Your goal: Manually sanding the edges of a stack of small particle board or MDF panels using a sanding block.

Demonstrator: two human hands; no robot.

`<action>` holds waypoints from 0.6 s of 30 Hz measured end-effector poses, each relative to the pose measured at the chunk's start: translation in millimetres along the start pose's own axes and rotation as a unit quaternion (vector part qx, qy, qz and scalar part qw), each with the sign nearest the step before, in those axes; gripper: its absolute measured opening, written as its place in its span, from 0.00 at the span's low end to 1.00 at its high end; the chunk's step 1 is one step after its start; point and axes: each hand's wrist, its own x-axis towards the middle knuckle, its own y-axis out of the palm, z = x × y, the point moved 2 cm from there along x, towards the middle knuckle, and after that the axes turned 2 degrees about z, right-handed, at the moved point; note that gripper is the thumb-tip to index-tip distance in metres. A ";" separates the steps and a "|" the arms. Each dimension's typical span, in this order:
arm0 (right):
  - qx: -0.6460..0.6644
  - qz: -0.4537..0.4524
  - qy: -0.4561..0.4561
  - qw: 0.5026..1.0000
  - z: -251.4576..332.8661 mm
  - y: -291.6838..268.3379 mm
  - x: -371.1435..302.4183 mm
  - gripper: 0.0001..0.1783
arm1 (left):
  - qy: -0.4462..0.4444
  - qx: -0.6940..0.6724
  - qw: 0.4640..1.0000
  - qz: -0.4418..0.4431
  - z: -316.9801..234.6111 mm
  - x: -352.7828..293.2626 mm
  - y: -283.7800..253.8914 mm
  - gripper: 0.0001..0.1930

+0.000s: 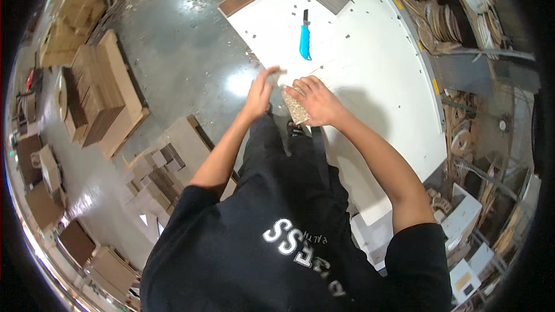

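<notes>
Chipboard piece (295, 110) juts leftward from the gripping right hand (319, 104), near the loosely spread left hand (258, 97).

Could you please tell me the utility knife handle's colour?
The handle is bright blue; head view.

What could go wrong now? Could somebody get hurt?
Maybe! The blue-handled cutter lies loose on the white table with its dark blade end sticking out, so a hand reaching over it could get cut.

The speckled tan piece is in the right hand only, near the table's edge. If that grip slipped, it might drop toward the feet. The left hand looks empty.
</notes>
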 end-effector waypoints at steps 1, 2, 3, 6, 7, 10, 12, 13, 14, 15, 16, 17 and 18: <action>0.018 -0.011 -0.005 1.000 -0.2 0.0 -0.1 0.69 | 0.015 0.016 0.999 0.041 -4.8 -22.0 3.6 0.35; 0.046 -0.059 -0.015 0.997 -0.2 -1.2 0.0 0.67 | 0.020 0.027 0.996 0.080 -7.7 -37.7 8.6 0.42; 0.050 -0.065 -0.018 0.997 0.1 -0.8 -0.6 0.67 | 0.026 0.038 0.992 0.119 -9.8 -49.3 13.7 0.49; 0.053 -0.048 -0.006 0.997 0.8 -0.7 2.7 0.64 | 0.079 0.128 0.985 0.081 -12.6 -44.4 22.3 0.60; 0.039 -0.048 -0.001 0.998 1.7 -2.3 3.6 0.64 | 0.081 0.121 0.985 0.095 -12.6 -36.5 24.1 0.60; 0.049 -0.049 0.041 0.997 7.6 -9.8 3.7 0.61 | -0.009 0.175 0.970 0.166 -13.9 -16.1 21.1 0.60; 0.096 -0.100 0.077 0.987 11.1 -19.2 -4.4 0.63 | 0.036 0.140 0.973 0.179 -24.5 -5.0 14.9 0.60; 0.151 -0.115 0.123 0.974 11.6 -22.3 -10.1 0.65 | 0.040 0.110 0.971 0.207 -30.3 -0.1 13.4 0.61; 0.193 -0.102 0.159 0.963 11.1 -25.6 -21.4 0.69 | 0.040 0.128 0.963 0.232 -36.4 4.3 14.6 0.63; 0.197 -0.112 0.172 0.959 11.1 -29.3 -32.4 0.69 | 0.031 0.143 0.955 0.259 -42.9 9.1 18.0 0.63; 0.243 -0.092 0.208 0.943 10.2 -30.9 -44.6 0.70 | 0.007 0.117 0.948 0.296 -49.5 13.1 24.3 0.64; 0.286 -0.074 0.244 0.924 10.7 -32.0 -58.7 0.70 | -0.019 0.092 0.939 0.332 -56.2 16.1 32.4 0.65; 0.295 -0.086 0.257 0.916 12.8 -35.5 -74.7 0.70 | -0.022 0.028 0.935 0.353 -64.0 19.6 41.6 0.65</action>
